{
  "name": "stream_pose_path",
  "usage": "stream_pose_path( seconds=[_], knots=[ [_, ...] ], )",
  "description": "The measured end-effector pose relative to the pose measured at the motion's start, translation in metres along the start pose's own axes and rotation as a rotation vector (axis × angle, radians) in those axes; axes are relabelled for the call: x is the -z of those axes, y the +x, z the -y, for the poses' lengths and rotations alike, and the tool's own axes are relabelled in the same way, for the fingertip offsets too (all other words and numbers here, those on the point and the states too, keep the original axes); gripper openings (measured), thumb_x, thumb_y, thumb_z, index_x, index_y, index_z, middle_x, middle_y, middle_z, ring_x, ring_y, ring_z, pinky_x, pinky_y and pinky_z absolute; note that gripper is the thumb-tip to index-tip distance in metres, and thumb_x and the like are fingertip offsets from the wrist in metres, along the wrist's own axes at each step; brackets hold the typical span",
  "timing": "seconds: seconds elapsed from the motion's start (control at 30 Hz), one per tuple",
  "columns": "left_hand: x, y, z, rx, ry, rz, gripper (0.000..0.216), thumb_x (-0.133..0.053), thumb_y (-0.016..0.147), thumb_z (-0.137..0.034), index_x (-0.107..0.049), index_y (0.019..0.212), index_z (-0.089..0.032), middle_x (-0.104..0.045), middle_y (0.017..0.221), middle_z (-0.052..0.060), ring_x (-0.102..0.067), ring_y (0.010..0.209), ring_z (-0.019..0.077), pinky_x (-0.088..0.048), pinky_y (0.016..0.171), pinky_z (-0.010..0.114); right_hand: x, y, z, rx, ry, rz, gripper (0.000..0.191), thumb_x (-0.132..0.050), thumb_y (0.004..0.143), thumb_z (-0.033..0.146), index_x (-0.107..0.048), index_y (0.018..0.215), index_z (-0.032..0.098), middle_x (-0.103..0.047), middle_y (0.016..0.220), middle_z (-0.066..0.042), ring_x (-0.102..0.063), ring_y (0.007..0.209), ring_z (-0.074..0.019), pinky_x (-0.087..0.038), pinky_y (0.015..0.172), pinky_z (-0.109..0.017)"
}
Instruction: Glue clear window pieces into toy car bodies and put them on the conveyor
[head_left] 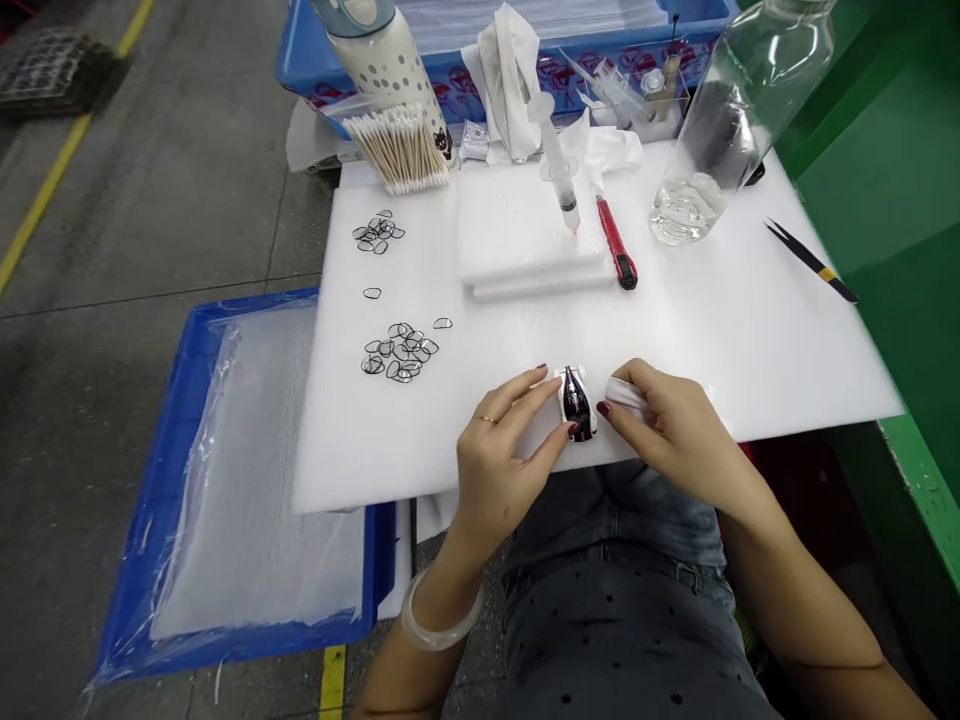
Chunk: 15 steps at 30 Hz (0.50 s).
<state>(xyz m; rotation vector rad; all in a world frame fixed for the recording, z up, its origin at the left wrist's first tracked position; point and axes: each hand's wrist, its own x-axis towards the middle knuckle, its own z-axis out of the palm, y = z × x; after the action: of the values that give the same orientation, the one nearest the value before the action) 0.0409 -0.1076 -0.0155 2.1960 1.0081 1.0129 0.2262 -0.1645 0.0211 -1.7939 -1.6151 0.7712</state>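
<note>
- Left hand (495,455): thin gold ring (489,419), dark red nail polish (541,367)
- Behind that hand, on the wrist: pale translucent bangle (442,640)
- Right hand (679,425): dark red thumbnail (603,408)
- Between the forearms: dark grey, black-dotted top (622,635)
- Below the right hand: blue-grey jeans (664,520)

Two hands (499,455) (679,425), one toy car (576,405) — one cutter (617,243), one tweezers (811,262), two large bottles (386,65) (739,115) (one clear), two ring piles (380,231) (404,350).

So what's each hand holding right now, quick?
Left hand: holding the little toy car with thumb and fingertips.
Right hand: closed on a folded white wipe.
</note>
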Motion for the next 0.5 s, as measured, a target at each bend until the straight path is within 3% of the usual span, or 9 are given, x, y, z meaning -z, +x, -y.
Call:
stream_pose_path(
  seconds=[0.13, 0.5],
  knots=[
    [-0.0008, 0.0021, -0.0012, 0.032, -0.043, 0.021, 0.031, -0.072, 0.085, -0.019, -0.07, 0.116, -0.019, -0.069, 0.125, 0.01, -0.065, 0.113, 0.0237, -0.056, 0.098, 0.044, -0.0012, 0.0015, -0.0015, 0.012, -0.036, 0.02, 0.01, -0.054, 0.092, 0.026, -0.053, 0.085, 0.019, -0.059, 0.069, 0.001, -0.047, 0.055, -0.0104, -0.032, 0.053, -0.024],
    [0.0011, 0.0068, -0.0061, 0.116, -0.053, 0.078, 0.03, -0.071, 0.083, -0.016, -0.07, 0.113, -0.023, -0.07, 0.122, 0.006, -0.064, 0.112, 0.0237, -0.056, 0.094, 0.042, -0.0054, 0.0034, 0.0007, -0.01, -0.091, 0.02, 0.015, -0.056, 0.091, 0.031, -0.052, 0.082, 0.019, -0.057, 0.064, 0.002, -0.043, 0.051, -0.0103, -0.027, 0.051, -0.024]
  ],
)
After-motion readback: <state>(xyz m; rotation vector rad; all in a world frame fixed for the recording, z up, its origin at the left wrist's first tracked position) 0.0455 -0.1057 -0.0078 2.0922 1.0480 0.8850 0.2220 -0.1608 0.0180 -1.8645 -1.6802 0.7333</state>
